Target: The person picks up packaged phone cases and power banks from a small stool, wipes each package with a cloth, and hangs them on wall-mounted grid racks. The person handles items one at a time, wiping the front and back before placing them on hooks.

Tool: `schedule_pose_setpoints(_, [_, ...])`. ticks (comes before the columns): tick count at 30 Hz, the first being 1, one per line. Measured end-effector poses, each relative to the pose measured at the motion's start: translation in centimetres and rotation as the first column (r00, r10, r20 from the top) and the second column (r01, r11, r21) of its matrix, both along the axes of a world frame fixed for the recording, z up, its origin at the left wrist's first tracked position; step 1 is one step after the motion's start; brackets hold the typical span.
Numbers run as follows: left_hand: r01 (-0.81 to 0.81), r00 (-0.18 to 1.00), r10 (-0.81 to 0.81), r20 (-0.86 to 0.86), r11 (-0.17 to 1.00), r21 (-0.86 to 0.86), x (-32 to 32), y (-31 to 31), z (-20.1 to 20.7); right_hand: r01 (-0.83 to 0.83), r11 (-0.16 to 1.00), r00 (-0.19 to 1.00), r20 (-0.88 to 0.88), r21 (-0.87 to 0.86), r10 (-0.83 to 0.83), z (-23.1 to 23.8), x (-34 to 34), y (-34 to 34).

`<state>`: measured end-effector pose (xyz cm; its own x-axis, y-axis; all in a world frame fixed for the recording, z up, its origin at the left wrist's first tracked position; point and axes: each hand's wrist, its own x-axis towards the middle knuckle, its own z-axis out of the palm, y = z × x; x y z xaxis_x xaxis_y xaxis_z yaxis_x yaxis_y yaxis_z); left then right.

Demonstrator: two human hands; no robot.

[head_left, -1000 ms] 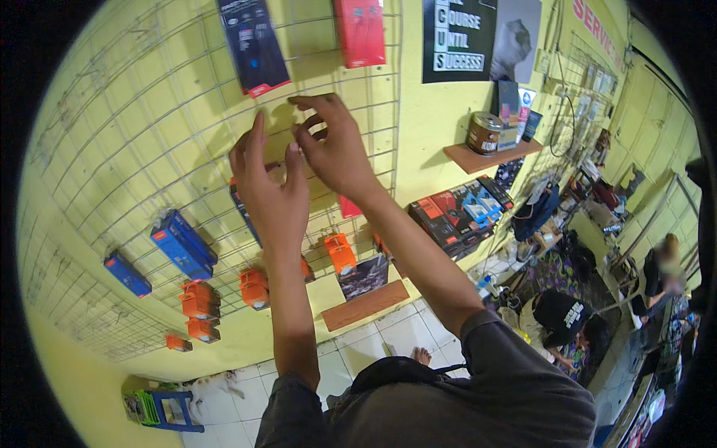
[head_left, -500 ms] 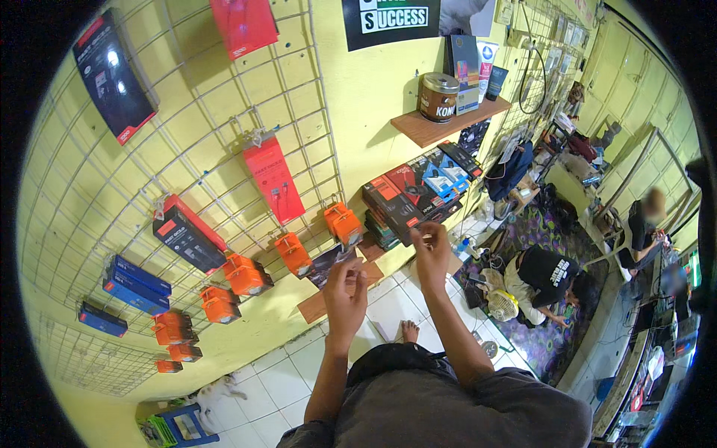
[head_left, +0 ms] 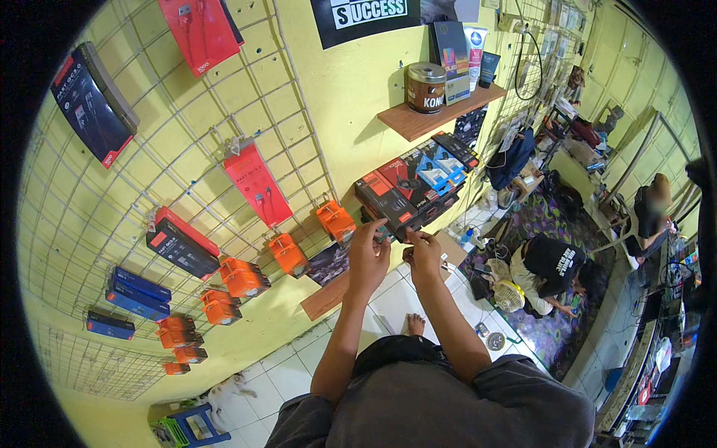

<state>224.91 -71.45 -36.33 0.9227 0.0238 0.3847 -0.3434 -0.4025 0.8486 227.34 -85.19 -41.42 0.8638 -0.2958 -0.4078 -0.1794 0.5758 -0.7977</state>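
Note:
Several flat boxes form a stack on a low shelf against the yellow wall. On its near left lies a black box point(head_left: 379, 196) with an orange corner. My left hand point(head_left: 369, 260) is at the near end of this box, its fingers curled and the fingertips against the lower edge. Close beside it, my right hand point(head_left: 424, 257) pinches at the box's near right corner, thumb and forefinger together. The hands partly hide the lower boxes. Beside the black box are a black-and-red box point(head_left: 402, 178) and blue-and-black boxes point(head_left: 441, 168).
Above the stack, a wooden shelf point(head_left: 418, 123) bears a brown tin point(head_left: 426, 87), a carton and tubes. A wire grid on the left carries hanging boxes and orange headlamps point(head_left: 287, 254). One person point(head_left: 549, 272) bends over a patterned mat; another sits farther right. A cat point(head_left: 228, 392) lies near a blue stool.
Both hands have moved up and forward to the near edge of the black box, drawing closer together. The view has shifted slightly.

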Motion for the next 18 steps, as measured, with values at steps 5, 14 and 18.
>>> schedule_pose_setpoints(5, [0.017, 0.998, -0.023, 0.052, 0.995, 0.1, 0.2, 0.0, -0.3, -0.116, 0.993, 0.987, 0.114, 0.026, 0.112, -0.1, -0.1, -0.2])
schedule_pose_setpoints(14, [-0.083, 0.993, 0.068, 0.097, 0.984, 0.157, 1.2, 2.5, 3.7, -0.002, 0.968, 0.915, 0.39, -0.25, 0.103, 4.0, -3.3, 0.1])
schedule_pose_setpoints(18, [-0.043, 0.972, -0.035, 0.232, 0.945, 0.325, 2.1, 3.4, 7.3, 0.202, 0.782, 0.868, 0.478, -0.589, 0.136, 6.3, -4.2, -1.3])
